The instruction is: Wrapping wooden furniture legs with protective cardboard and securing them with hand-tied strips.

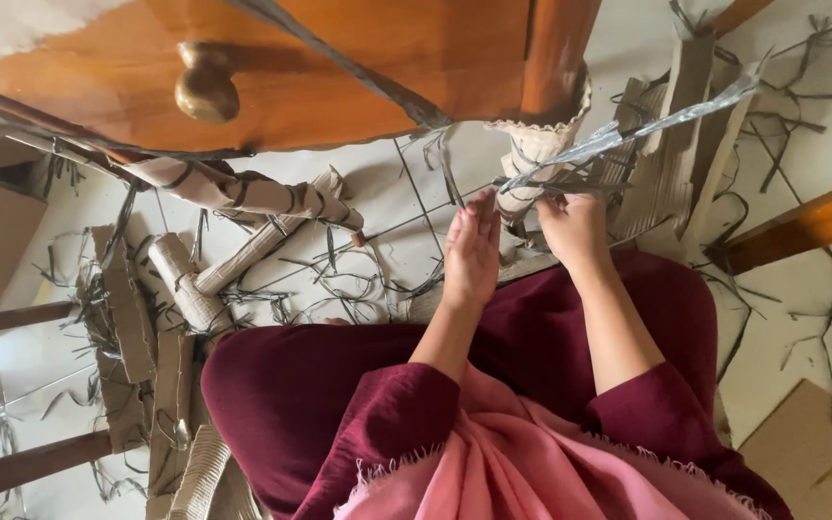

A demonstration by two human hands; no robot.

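The right hand [575, 223] pinches a long grey strip [666, 120] that runs up and to the right, holding it against a roll of corrugated cardboard [532, 159] standing at the foot of a wooden furniture leg [556, 58]. The left hand [474, 252] is open with fingers straight, just beside the roll. Wrapped cardboard tubes [243, 193] and loose strips lie on the tiled floor [387, 183]

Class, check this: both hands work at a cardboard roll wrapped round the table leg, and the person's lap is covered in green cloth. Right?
Not quite. The head view shows the cloth is dark maroon, not green. The left hand and right hand do work at the cardboard roll on the table leg.
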